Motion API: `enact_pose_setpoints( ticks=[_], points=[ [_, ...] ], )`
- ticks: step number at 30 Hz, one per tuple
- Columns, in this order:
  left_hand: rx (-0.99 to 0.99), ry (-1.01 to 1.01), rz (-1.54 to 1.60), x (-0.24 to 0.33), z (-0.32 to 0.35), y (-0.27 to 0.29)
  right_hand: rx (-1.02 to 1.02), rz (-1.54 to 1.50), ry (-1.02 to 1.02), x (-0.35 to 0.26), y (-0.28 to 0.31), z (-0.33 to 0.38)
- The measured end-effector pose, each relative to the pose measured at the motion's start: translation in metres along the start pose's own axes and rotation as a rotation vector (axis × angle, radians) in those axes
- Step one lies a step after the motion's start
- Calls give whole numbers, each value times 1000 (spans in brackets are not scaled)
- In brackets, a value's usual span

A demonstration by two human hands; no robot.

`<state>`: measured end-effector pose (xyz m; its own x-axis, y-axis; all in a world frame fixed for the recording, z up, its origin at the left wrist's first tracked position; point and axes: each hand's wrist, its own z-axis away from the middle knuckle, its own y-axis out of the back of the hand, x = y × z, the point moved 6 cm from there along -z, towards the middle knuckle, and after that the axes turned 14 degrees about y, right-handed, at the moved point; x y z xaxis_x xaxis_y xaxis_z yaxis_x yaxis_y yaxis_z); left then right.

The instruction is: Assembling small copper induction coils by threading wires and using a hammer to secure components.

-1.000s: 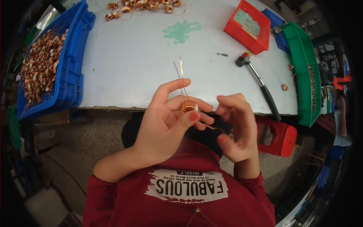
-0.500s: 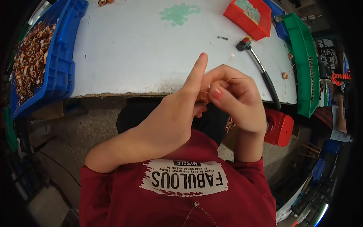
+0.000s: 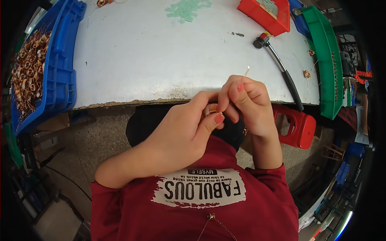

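Observation:
My left hand (image 3: 181, 124) pinches a small ring coil wound with copper wire (image 3: 211, 108) between thumb and fingers, just off the table's near edge. Part of the coil is covered by the fingertips. Close against it on the right, my right hand (image 3: 251, 98) is closed in a pinch, its fingertips beside the coil. Whatever those fingers grip is hidden. A thin pale sliver (image 3: 247, 70) shows just beyond the right knuckles; I cannot tell whether it is held.
A blue crate (image 3: 60, 60) heaped with copper coils (image 3: 30, 76) stands left. On the white table (image 3: 132, 60) lie green chips (image 3: 187, 10), a mallet (image 3: 277, 60) and loose coils (image 3: 306, 74). At right are a red bin (image 3: 257, 18) and green tray (image 3: 327, 60); below hangs a red plastic container (image 3: 301, 128).
My left index finger, pointing up and away before, has curled down to the coil. The coil shows more plainly. My right hand has turned, its thumb now raised against the fingers.

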<state>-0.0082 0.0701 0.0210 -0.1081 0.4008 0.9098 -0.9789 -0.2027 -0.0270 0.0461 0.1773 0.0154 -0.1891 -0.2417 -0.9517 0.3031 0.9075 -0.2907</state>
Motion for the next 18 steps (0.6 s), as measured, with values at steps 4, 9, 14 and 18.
enact_pose_setpoints(
  ticks=[4,9,14,18],
  points=[
    [167,29,-253,2,4,0,93,-22,133,2,2,0],
    [184,-85,-195,3,3,5,73,-249,114,9,8,-11],
    [18,-51,-38,-23,25,-1,539,-126,622,-56,126,-53],
    [198,36,438,-51,34,42,119,834,382,-55,33,-89]
  ],
)
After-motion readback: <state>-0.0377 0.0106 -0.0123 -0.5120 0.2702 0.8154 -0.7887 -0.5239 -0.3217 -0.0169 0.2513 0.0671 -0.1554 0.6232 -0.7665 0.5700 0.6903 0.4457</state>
